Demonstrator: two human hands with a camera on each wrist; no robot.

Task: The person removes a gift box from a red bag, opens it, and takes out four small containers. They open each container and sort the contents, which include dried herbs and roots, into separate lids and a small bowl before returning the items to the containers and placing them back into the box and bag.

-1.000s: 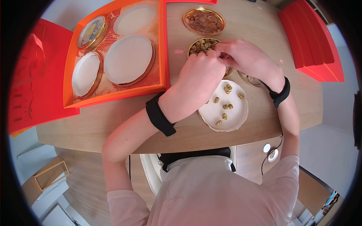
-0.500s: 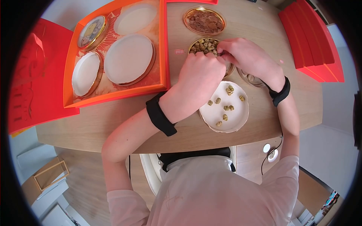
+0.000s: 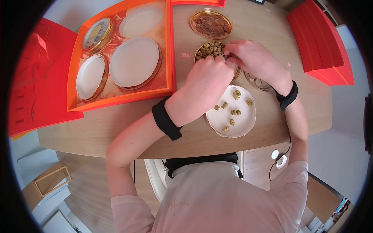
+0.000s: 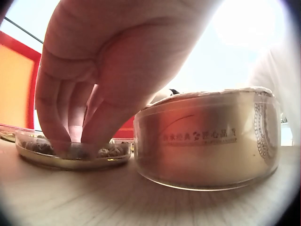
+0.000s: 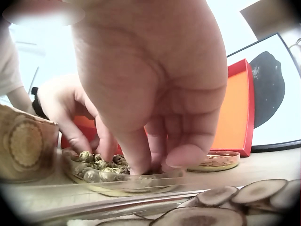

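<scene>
Both hands reach into a round clear dish (image 3: pixel 196 59) of dried greenish-brown herb balls (image 3: pixel 210 49). My left hand (image 3: pixel 206 79) comes in from the near left, thumb and fingers bent down among the balls; in the right wrist view a ball (image 5: pixel 85 156) lies right at its thumb tip. On the far right side, my right hand (image 3: pixel 258 61) points thumb and fingers down into the same dish. Its fingertips (image 5: pixel 141 165) sink behind the dish wall. I cannot tell whether either hand pinches a ball. Several balls lie spread on a white-topped clear container (image 3: pixel 244 118) nearer the body.
Beyond is a dish of brown flakes (image 3: pixel 211 25). Beside my right wrist stands a dish of pale dark-rimmed slices (image 5: pixel 200 219). An orange-red box (image 3: pixel 169 58) with white-topped containers fills the left, a red bag (image 3: pixel 46 85) beyond it. Red boxes (image 3: pixel 318 39) stand far right.
One second ago the two hands' fingertips met above the dish; now they are slightly apart, both lowered into it. The left hand has shifted slightly, baring a ball on the white top.
</scene>
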